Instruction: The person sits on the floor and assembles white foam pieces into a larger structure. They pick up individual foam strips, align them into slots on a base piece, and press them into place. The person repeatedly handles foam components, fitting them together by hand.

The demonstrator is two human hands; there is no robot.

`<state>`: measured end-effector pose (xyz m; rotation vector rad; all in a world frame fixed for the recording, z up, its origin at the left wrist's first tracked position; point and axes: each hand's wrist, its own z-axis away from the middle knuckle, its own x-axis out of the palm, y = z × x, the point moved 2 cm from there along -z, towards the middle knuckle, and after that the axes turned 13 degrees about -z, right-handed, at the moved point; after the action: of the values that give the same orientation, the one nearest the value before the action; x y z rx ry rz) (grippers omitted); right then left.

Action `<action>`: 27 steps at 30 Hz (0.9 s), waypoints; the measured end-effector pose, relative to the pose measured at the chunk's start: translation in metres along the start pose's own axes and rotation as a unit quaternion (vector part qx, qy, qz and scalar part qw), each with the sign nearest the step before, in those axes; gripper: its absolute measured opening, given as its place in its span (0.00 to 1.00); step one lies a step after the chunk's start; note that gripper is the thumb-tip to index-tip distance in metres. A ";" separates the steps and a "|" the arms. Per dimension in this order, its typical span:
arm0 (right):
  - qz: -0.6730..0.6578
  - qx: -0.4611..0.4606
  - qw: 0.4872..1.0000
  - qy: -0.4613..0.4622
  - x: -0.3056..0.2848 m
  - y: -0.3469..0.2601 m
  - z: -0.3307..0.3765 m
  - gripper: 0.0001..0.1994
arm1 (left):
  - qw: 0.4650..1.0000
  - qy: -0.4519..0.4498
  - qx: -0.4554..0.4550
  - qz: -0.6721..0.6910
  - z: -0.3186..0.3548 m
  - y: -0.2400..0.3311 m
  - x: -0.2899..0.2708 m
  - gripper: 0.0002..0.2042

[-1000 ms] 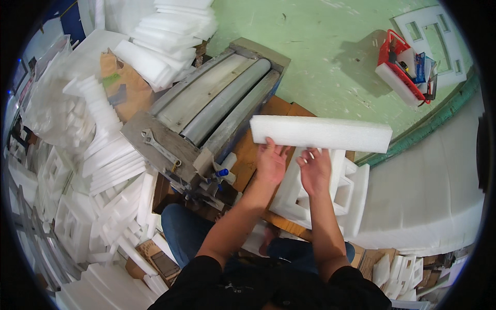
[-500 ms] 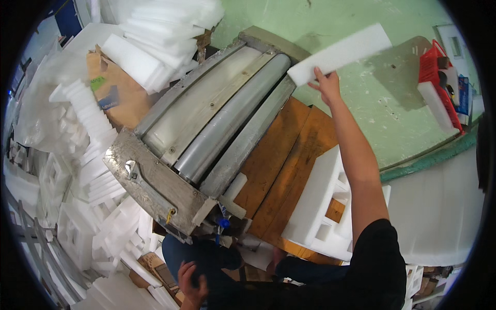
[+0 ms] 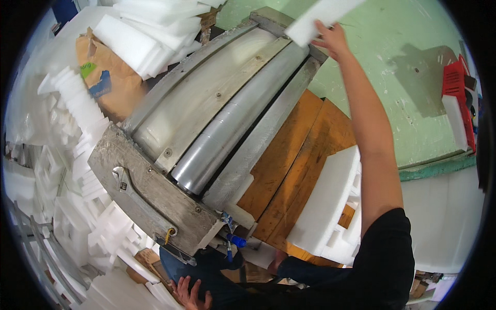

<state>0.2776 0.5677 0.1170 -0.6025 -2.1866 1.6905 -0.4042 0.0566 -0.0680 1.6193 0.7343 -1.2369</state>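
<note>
A white foam strip (image 3: 321, 20) is pinched near its lower end by my right hand (image 3: 331, 41), at the far end of the metal roller machine. The strip's near end overlaps the far end of the shiny roller (image 3: 227, 134); I cannot tell whether they touch. Its other end runs out past the top of the picture. My left hand (image 3: 192, 293) lies on my dark-trousered leg, fingers spread, holding nothing. Nearest to it is the machine's metal end plate (image 3: 147, 194), on which an adjustable wrench (image 3: 142, 204) lies.
A white foam block with cut-outs (image 3: 328, 204) sits on the wooden boards (image 3: 289, 150) right of the machine. Foam strips (image 3: 129, 46) and a brown paper bag (image 3: 111, 77) crowd the left. A red container (image 3: 457, 98) stands on the green surface (image 3: 382, 103) at far right.
My right hand has carried the foam strip up toward the machine's far end. My left hand has settled on my leg with its fingers spread. The view has shifted slightly.
</note>
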 end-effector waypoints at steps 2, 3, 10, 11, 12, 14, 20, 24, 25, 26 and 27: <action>0.057 0.009 0.998 0.008 -0.042 -0.005 0.012 0.28 | 1.000 0.004 0.007 0.011 -0.002 -0.002 0.001 0.26; 0.059 0.023 0.998 0.015 -0.049 0.000 0.018 0.27 | 1.000 0.010 0.010 0.010 -0.004 -0.002 -0.003 0.25; 0.051 -0.013 0.999 0.002 0.012 0.041 -0.019 0.28 | 0.999 0.029 0.008 0.020 0.001 -0.007 -0.002 0.25; 0.034 -0.008 0.999 -0.004 0.030 0.042 -0.021 0.28 | 1.000 0.025 0.009 0.010 0.001 -0.006 -0.006 0.25; -0.039 0.004 0.999 -0.010 0.054 0.043 -0.015 0.27 | 1.000 0.023 0.008 0.000 -0.001 -0.003 -0.009 0.25; -0.179 0.023 0.983 -0.023 0.086 0.036 0.004 0.25 | 1.000 0.023 0.006 -0.004 -0.006 0.002 -0.012 0.25; -0.393 0.094 0.912 -0.072 0.065 -0.021 0.073 0.25 | 0.999 0.029 -0.011 0.013 -0.009 0.008 -0.017 0.22; -0.454 0.057 0.884 -0.096 0.021 -0.074 0.154 0.27 | 0.999 0.038 -0.023 0.026 0.011 -0.010 0.011 0.25; -0.463 0.049 0.880 -0.089 -0.004 -0.086 0.184 0.27 | 0.999 0.040 -0.006 0.024 0.008 -0.010 0.009 0.25; -0.472 0.041 0.877 -0.080 -0.029 -0.098 0.212 0.27 | 0.999 0.041 0.012 0.022 0.004 -0.008 0.008 0.25; -0.502 0.040 0.860 -0.083 -0.042 -0.112 0.235 0.27 | 0.999 0.041 0.009 0.023 0.005 -0.003 0.005 0.25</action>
<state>0.1841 0.3259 0.1664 0.6587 -1.9226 1.2220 -0.4075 0.0531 -0.0737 1.7007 0.7347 -1.1512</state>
